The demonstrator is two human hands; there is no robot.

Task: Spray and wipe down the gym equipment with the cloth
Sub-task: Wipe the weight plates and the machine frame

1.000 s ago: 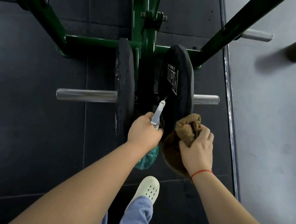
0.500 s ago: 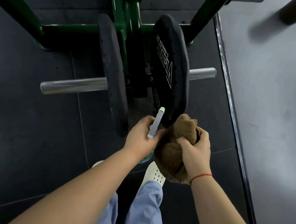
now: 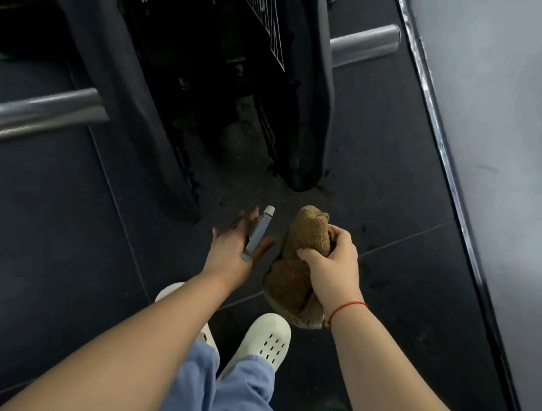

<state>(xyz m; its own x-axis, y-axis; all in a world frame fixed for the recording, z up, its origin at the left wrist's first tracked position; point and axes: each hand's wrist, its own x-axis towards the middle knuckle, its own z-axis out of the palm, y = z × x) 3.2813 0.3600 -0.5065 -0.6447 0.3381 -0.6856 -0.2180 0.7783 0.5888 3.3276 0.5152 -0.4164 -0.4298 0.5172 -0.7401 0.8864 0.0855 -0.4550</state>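
My left hand [image 3: 232,250] is low over the dark floor, its fingers spread and blurred. The grey head of the spray bottle [image 3: 260,231] sticks up between its thumb and fingers; the bottle's body is hidden under the hand. Beside it on the right, my right hand [image 3: 333,259] grips a bunched brown cloth [image 3: 305,238] that hangs below the fist. Just ahead stand two black weight plates on edge, the lettered one [image 3: 306,113] in front of the cloth and the other [image 3: 113,80] to the left. Neither hand touches the plates.
Steel bar sleeves stick out at the left [image 3: 39,114] and the upper right [image 3: 363,43]. A metal strip [image 3: 439,135] divides the black rubber mat from the pale grey floor [image 3: 503,123] on the right. My white shoes [image 3: 265,340] stand under my arms.
I have bent down, so the plates now loom close. Both hands dropped towards the floor. My left hand went from a fist round the spray bottle to spread fingers.
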